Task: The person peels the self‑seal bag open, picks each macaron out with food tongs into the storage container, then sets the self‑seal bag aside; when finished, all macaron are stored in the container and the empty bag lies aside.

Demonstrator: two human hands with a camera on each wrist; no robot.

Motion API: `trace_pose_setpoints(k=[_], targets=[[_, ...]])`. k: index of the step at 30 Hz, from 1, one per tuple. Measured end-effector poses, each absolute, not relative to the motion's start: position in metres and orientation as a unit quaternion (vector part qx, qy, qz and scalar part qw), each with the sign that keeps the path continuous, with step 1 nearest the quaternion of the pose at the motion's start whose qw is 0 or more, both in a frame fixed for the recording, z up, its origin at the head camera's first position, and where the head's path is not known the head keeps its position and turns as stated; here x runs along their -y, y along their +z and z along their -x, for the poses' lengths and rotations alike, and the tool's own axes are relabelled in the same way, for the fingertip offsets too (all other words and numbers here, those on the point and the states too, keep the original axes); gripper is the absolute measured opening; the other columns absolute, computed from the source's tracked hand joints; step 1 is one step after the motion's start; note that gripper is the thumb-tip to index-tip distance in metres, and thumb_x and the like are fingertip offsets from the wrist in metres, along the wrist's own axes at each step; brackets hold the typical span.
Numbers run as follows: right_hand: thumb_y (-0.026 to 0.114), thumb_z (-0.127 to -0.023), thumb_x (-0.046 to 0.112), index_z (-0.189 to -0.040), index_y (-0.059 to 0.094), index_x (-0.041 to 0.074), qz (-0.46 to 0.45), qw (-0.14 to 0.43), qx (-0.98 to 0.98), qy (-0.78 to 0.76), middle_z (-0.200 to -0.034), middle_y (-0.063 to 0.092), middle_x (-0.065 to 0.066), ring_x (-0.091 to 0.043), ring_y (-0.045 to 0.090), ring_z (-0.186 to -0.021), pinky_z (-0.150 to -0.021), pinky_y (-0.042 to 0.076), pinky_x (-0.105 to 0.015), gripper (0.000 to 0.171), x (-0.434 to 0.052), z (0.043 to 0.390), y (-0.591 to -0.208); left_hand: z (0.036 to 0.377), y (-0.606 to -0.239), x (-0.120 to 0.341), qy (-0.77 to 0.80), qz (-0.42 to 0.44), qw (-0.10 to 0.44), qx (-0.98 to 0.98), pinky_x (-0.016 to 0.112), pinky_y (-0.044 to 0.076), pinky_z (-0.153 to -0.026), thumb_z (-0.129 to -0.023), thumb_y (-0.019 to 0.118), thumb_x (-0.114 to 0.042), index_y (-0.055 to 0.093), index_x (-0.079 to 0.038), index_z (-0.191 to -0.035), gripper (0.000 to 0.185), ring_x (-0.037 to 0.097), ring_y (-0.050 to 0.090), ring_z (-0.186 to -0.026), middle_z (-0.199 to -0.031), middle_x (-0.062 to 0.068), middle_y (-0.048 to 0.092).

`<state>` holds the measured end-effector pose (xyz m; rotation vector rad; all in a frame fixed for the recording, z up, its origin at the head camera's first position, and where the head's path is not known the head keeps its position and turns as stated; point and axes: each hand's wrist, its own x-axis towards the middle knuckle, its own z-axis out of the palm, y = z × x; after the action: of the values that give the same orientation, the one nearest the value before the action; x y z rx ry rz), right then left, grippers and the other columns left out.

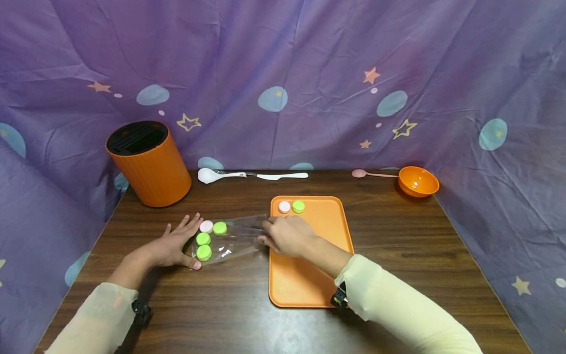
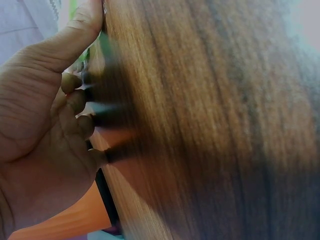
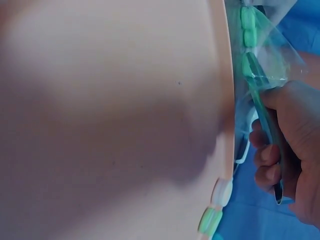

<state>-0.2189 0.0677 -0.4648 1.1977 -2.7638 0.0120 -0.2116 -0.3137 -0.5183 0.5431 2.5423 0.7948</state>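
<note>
A clear plastic bag (image 1: 232,240) lies on the wooden table (image 1: 398,246) left of an orange tray (image 1: 309,285). Inside it sit a pink disc (image 1: 206,226) and three green discs (image 1: 203,246). My left hand (image 1: 172,243) rests flat at the bag's left end, fingers spread, thumb against the bag. My right hand (image 1: 287,236) grips thin metal tongs (image 3: 265,115) whose tips reach into the bag's open end (image 3: 272,55). A pink disc (image 1: 284,207) and a green disc (image 1: 298,206) lie at the tray's far left corner.
An orange cylindrical holder (image 1: 148,162) with a black slotted top stands at the back left. A white spoon (image 1: 212,175) and white knife (image 1: 283,175) lie along the back edge. A pink spoon (image 1: 371,173) and orange bowl (image 1: 417,181) sit back right. Purple cloth surrounds the table.
</note>
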Motion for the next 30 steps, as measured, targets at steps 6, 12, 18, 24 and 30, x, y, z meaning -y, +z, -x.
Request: trace_pose_setpoints(k=[6, 12, 18, 24, 30], targets=[[0.065, -0.111, 0.042, -0.093, 0.067, 0.015, -0.411, 0.082, 0.908, 0.012, -0.088, 0.073, 0.001, -0.018, 0.07, -0.068, -0.054, 0.058, -0.039, 0.033, -0.074, 0.22, -0.466, 0.206, -0.506, 0.307, 0.289, -0.189, 0.212, -0.914, 0.085, -0.015, -0.125, -0.072, 0.09, -0.069, 0.011, -0.004, -0.177, 0.147, 0.053, -0.013, -0.17, -0.185, 0.024, -0.004], [0.065, -0.111, 0.042, -0.113, 0.078, 0.013, -0.414, 0.085, 0.906, 0.011, -0.09, 0.073, 0.001, -0.015, 0.068, -0.065, -0.053, 0.057, -0.036, 0.032, -0.082, 0.219, -0.464, 0.202, -0.5, 0.305, 0.302, -0.197, 0.214, -0.908, 0.085, -0.017, -0.123, -0.075, 0.09, -0.067, 0.009, -0.005, -0.178, 0.145, 0.054, -0.015, -0.169, -0.185, 0.025, -0.006], [0.066, -0.111, 0.043, -0.108, 0.076, 0.015, -0.416, 0.083, 0.905, 0.009, -0.089, 0.07, 0.002, -0.012, 0.064, -0.063, -0.054, 0.057, -0.035, 0.03, -0.091, 0.217, -0.461, 0.198, -0.485, 0.297, 0.295, -0.188, 0.227, -0.909, 0.086, -0.017, -0.123, -0.078, 0.095, -0.051, 0.01, 0.003, -0.175, 0.14, 0.058, -0.015, -0.167, -0.183, 0.031, -0.005], [0.066, -0.11, 0.043, -0.111, 0.079, 0.014, -0.423, 0.092, 0.901, 0.01, -0.094, 0.076, 0.001, -0.015, 0.071, -0.07, -0.057, 0.061, -0.038, 0.031, -0.103, 0.214, -0.458, 0.196, -0.478, 0.29, 0.28, -0.179, 0.233, -0.914, 0.086, -0.014, -0.124, -0.079, 0.097, -0.04, 0.01, 0.006, -0.174, 0.137, 0.059, -0.013, -0.167, -0.182, 0.033, -0.004], [0.067, -0.11, 0.04, -0.11, 0.077, 0.012, -0.429, 0.096, 0.898, 0.007, -0.091, 0.074, 0.001, -0.013, 0.066, -0.065, -0.054, 0.058, -0.035, 0.03, -0.114, 0.212, -0.453, 0.196, -0.481, 0.293, 0.287, -0.181, 0.228, -0.913, 0.086, -0.015, -0.123, -0.078, 0.097, -0.045, 0.011, 0.005, -0.175, 0.139, 0.059, -0.013, -0.167, -0.182, 0.033, -0.004]])
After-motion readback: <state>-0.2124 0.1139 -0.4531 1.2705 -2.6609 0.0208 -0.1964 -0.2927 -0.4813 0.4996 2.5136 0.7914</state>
